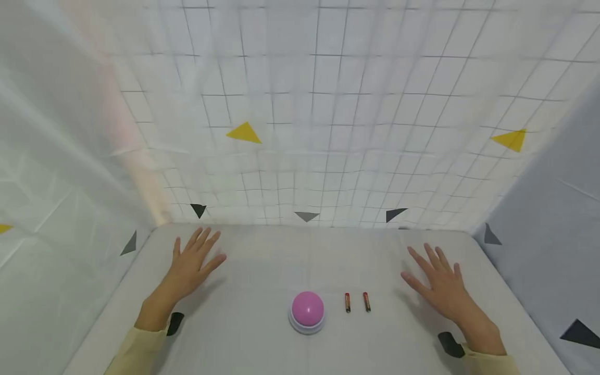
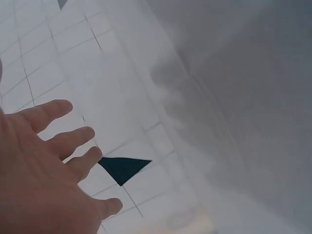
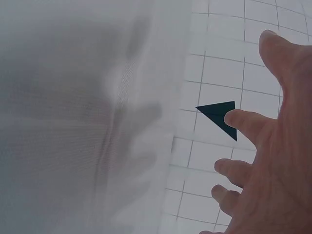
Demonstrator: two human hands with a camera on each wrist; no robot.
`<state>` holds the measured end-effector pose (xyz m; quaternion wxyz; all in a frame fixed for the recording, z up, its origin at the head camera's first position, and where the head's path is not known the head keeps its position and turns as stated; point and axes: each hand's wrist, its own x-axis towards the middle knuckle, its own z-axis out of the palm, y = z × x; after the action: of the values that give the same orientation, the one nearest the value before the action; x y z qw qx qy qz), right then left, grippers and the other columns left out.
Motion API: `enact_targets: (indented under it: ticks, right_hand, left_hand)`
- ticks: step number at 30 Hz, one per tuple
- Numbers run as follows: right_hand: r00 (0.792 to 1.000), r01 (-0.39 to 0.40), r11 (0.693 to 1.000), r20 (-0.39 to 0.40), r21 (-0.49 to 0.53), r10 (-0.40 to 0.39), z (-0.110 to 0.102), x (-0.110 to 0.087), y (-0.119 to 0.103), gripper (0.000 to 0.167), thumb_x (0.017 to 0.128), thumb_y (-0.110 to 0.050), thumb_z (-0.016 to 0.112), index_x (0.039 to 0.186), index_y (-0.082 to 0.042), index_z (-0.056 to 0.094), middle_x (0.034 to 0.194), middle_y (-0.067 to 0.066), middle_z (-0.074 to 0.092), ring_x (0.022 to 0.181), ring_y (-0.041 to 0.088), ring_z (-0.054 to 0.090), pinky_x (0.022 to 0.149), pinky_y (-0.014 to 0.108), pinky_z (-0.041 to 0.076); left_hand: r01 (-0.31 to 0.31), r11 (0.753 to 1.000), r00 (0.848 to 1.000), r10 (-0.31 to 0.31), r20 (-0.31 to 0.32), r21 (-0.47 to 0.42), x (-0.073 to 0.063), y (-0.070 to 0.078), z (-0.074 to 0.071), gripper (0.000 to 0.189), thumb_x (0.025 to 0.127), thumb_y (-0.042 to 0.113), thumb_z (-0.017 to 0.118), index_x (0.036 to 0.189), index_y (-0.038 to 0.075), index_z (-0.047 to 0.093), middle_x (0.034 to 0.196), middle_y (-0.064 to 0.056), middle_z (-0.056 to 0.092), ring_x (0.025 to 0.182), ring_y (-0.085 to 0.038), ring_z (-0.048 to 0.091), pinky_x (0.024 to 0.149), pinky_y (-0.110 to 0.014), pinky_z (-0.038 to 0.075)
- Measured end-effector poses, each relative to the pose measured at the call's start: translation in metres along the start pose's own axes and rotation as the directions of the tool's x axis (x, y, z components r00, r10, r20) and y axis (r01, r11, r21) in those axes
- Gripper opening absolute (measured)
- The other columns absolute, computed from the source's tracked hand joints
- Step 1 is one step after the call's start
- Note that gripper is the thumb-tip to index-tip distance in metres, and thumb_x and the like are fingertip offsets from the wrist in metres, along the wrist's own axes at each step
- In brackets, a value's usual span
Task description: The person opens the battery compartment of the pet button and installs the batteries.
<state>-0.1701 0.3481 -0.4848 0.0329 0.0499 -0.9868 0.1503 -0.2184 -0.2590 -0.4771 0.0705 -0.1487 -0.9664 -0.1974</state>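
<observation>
My left hand (image 1: 189,268) is over the left part of the white table, fingers spread and holding nothing. On the other side my right hand (image 1: 440,286) has its fingers spread too, with nothing in it. Between them sits a round pink dome button (image 1: 308,309) on a white base. Two small red-and-black batteries (image 1: 347,302) lie to its right, side by side and apart; the second battery (image 1: 366,302) is the nearest thing to my right hand. In the wrist views, the left palm (image 2: 44,170) and the right hand (image 3: 278,141) show only wall and table beyond them.
A white table (image 1: 262,265) spreads under both hands. Behind it rises a sheet wall with a grid (image 1: 356,172), marked with yellow triangles (image 1: 245,133) and dark ones (image 1: 307,216). Sheets also close off the left side (image 1: 61,208) and right side (image 1: 553,234). Black wrist devices (image 1: 175,323) sit at both wrists.
</observation>
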Motion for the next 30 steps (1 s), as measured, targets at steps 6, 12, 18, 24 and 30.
enact_targets:
  ticks: [6,12,18,24,30]
  right_hand:
    - [1.000,0.023,1.000,-0.014,-0.010,-0.024,0.001,0.000,-0.007,0.080,0.102,-0.056,0.061,0.165,-0.014,0.033,0.169,0.034,0.020,0.157,0.058,0.010,0.112,0.088,0.006]
    - [0.998,0.061,0.998,-0.027,0.005,-0.060,-0.002,0.001,-0.017,0.079,0.102,-0.056,0.062,0.165,-0.016,0.034,0.169,0.032,0.022,0.157,0.057,0.011,0.113,0.087,0.006]
    - [0.997,0.076,0.997,-0.009,0.025,-0.076,0.000,-0.002,-0.024,0.081,0.102,-0.056,0.062,0.166,-0.017,0.032,0.170,0.032,0.021,0.158,0.056,0.010,0.114,0.086,0.005]
    - [0.994,0.102,0.995,-0.031,0.022,-0.101,0.002,-0.003,-0.032,0.082,0.101,-0.058,0.062,0.166,-0.019,0.032,0.172,0.028,0.019,0.158,0.055,0.012,0.116,0.085,0.005]
    - [0.989,0.145,0.988,-0.036,0.050,-0.143,0.003,-0.002,-0.042,0.081,0.101,-0.055,0.065,0.165,-0.019,0.034,0.173,0.025,0.021,0.160,0.051,0.012,0.118,0.083,0.005]
  left_hand:
    - [-0.037,0.998,0.999,0.037,-0.001,-0.049,0.001,0.004,0.010,0.072,0.106,0.054,0.055,0.164,0.014,0.038,0.173,-0.020,0.027,0.162,-0.043,0.015,0.120,-0.080,-0.001]
    - [-0.088,0.994,0.996,0.088,-0.010,-0.065,0.003,0.013,0.012,0.072,0.106,0.053,0.057,0.163,0.014,0.039,0.173,-0.019,0.027,0.162,-0.042,0.016,0.120,-0.079,-0.001]
    - [-0.090,0.995,0.995,0.092,0.032,-0.052,0.001,0.022,0.016,0.074,0.105,0.056,0.057,0.163,0.013,0.040,0.172,-0.020,0.029,0.161,-0.043,0.017,0.121,-0.079,-0.001]
    - [-0.106,0.994,0.993,0.107,0.046,-0.028,0.000,0.031,0.021,0.074,0.105,0.056,0.057,0.162,0.013,0.041,0.172,-0.018,0.030,0.162,-0.041,0.018,0.121,-0.079,-0.001]
    - [-0.130,0.991,0.989,0.131,0.065,-0.027,0.000,0.044,0.022,0.073,0.104,0.057,0.058,0.161,0.013,0.044,0.171,-0.018,0.031,0.162,-0.040,0.018,0.122,-0.077,-0.001]
